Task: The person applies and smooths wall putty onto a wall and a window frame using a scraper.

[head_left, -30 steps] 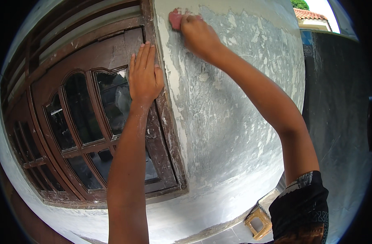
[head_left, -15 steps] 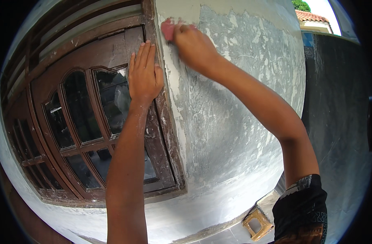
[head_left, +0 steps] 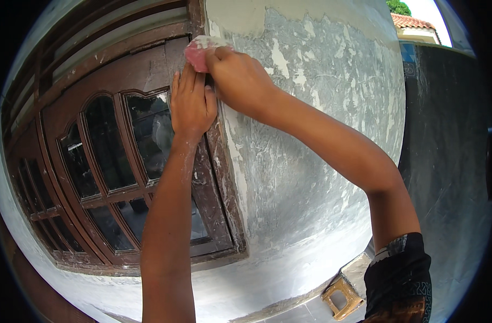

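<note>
A flat pink-red putty scraper (head_left: 197, 54), smeared with white filler, is gripped in my right hand (head_left: 241, 81). It lies across the wooden window frame (head_left: 220, 156) near its upper right corner, overlapping my left fingertips in view; I cannot tell if they touch. My left hand (head_left: 193, 112) rests with fingers stretched out and flat on the brown wooden window (head_left: 143, 75), close to the frame's right side. Beside the frame, the grey wall (head_left: 305, 145) shows patchy, flaking white and cream coating.
Dark glass panes (head_left: 107, 142) fill the window at left. A brown plastic stool (head_left: 341, 297) stands on the tiled floor below the wall at lower right. A dark upright panel (head_left: 450, 151) is on the right, with a tiled roof (head_left: 412, 21) beyond.
My right hand has moved left and slightly down with the scraper, from the wall onto the window frame by my left fingertips. My left hand has stayed in place.
</note>
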Motion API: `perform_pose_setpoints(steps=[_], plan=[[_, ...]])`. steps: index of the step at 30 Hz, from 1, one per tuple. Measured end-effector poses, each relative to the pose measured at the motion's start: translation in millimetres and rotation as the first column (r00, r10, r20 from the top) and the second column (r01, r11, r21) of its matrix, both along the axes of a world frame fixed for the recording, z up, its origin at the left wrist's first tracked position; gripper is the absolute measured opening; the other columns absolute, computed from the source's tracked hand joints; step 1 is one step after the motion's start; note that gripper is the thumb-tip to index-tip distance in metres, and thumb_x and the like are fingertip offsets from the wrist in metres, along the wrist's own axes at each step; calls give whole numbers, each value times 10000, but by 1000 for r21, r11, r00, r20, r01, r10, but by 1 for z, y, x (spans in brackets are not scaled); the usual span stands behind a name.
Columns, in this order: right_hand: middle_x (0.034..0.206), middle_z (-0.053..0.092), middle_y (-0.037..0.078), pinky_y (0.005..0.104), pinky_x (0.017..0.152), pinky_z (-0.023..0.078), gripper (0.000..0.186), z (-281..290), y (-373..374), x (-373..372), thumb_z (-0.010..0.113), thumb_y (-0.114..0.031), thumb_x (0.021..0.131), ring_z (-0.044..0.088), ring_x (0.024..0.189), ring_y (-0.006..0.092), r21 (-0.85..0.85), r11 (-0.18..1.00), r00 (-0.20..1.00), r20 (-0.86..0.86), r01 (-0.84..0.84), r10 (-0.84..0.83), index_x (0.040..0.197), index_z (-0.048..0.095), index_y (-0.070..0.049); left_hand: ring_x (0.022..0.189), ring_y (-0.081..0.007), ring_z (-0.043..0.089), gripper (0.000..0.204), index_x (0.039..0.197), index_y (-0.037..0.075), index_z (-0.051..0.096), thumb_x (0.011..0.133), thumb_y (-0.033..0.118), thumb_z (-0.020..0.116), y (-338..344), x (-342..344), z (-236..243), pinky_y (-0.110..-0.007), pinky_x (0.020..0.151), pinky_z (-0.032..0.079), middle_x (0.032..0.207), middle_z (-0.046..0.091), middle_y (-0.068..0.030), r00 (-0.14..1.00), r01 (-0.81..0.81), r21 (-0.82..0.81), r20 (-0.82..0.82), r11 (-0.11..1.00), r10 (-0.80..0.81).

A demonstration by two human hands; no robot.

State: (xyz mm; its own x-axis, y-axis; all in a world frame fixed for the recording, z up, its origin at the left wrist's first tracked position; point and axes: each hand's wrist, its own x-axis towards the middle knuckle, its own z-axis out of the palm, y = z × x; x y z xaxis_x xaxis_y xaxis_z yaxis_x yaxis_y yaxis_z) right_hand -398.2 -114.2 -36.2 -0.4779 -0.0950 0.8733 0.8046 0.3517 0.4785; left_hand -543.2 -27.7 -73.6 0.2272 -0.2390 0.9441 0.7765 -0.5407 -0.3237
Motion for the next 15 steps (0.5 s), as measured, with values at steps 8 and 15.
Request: perform_pose_setpoints(steps=[8,15], plan=[[938,664,273,510,750,538,248,91,-4,42,503,52,841,668,881,439,125,992,967,-255,15,17,1064,564,-38,1428,-335,396,524,1399,-22,509,893,101,452,-2,11,4,-496,1198,257,1493,475,-190,999,37,56,-2,998,-37],[984,667,220,451,722,586,237,11,-5,3,607,11,788,692,909,388,133,991,1000,20,3,-6,1023,640,20,1432,-332,393,533,1407,-24,502,890,97,453,-2,4,-1,-495,1198,253,1500,469,-187,1000,23,24,14,999,-23]])
